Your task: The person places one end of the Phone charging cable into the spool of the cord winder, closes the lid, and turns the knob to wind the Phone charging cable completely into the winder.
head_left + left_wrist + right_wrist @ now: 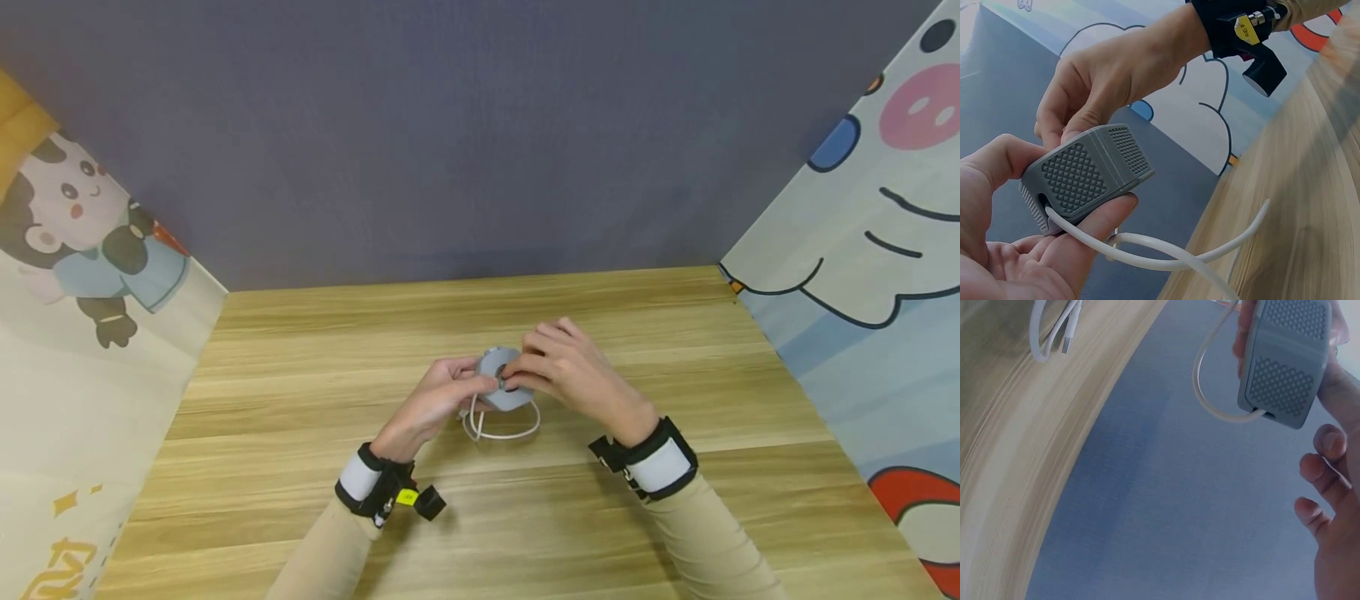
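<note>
Head view: left hand [437, 396] has the gray hexagonal block [512, 402] gripped between thumb and fingers, held up over the middle of the wooden table [315, 375]. Right hand [572, 367] has thumb and index finger nearly together at the block's dark central opening [503, 372], other fingers loosely bent; can't tell if they're pinching anything in there. White cable [1141, 260] exits a notch at the block's corner, loops below it, metal plug [1066, 345] visible in right wrist view, sides textured.
</note>
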### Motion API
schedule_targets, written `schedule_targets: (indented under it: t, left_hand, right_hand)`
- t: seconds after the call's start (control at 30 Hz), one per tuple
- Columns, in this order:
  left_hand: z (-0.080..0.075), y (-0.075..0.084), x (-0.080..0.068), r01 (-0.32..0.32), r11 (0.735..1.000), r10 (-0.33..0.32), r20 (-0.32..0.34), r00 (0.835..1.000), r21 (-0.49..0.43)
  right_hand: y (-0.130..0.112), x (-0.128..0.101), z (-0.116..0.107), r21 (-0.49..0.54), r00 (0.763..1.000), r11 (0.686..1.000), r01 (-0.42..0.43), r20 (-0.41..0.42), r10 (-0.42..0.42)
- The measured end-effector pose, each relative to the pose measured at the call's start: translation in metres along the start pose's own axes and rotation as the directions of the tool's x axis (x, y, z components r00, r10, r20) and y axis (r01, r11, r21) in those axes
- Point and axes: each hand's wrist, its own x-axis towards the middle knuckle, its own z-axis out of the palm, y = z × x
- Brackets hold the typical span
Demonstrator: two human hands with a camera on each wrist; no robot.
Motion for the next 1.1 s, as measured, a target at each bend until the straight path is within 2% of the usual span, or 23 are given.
schedule_targets:
  t: [0.7, 1.1]
  left_hand:
    - [0.004, 0.001, 0.000, -0.023, 0.997, 0.018, -0.078, 0.997, -0.072]
    - [0.006, 0.001, 0.000, -0.059, 0.993, 0.049, -0.098, 0.994, -0.101]
  right_hand:
    - [-0.008, 0.003, 0.009, -0.059, 0.981, 0.990, -0.131, -0.149, 0.121]
    - [-0.013, 0.005, 0.012, -0.060, 0.967, 0.982, -0.179, -0.193, 0.164]
